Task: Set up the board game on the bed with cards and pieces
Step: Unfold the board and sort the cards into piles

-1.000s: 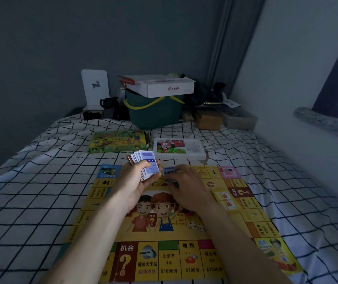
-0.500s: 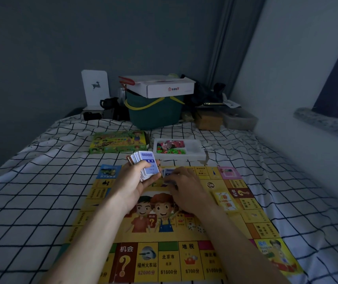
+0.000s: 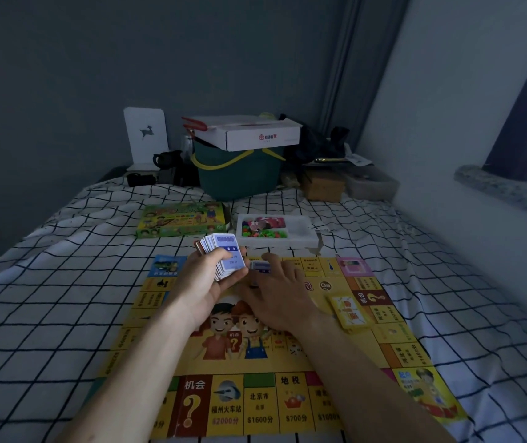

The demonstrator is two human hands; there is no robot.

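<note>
The game board (image 3: 255,372) is lying flat on the bed (image 3: 48,308), whose sheet is showing a black grid on white. Along the board's near edge the squares are reading 机会 with a large question mark, 福州火车站 $2000分, 北京市 $1600分 and 地税 $700分; another 机会 with a question mark is sitting on the right edge. Two cartoon children are filling the board's middle.

The left hand (image 3: 214,282) is holding a fanned deck of cards (image 3: 224,257) above the board's far part, its fingers curling round the lower edge and the thumb lying along the left side. The front card is showing a blue header; its print is too small to read. The right hand (image 3: 278,292) is lying palm down just beside the deck, its fingertips pinching a single blue card (image 3: 260,266) low over the board.

A yellow card stack (image 3: 350,311) is resting on the board's right side, apart from both hands. Beyond the board, a green game box (image 3: 182,219) and a white tray of coloured pieces (image 3: 275,230) are sitting on the sheet. Farther back, a white carton (image 3: 249,132) with a red house logo is lying across a green bucket (image 3: 239,177).
</note>
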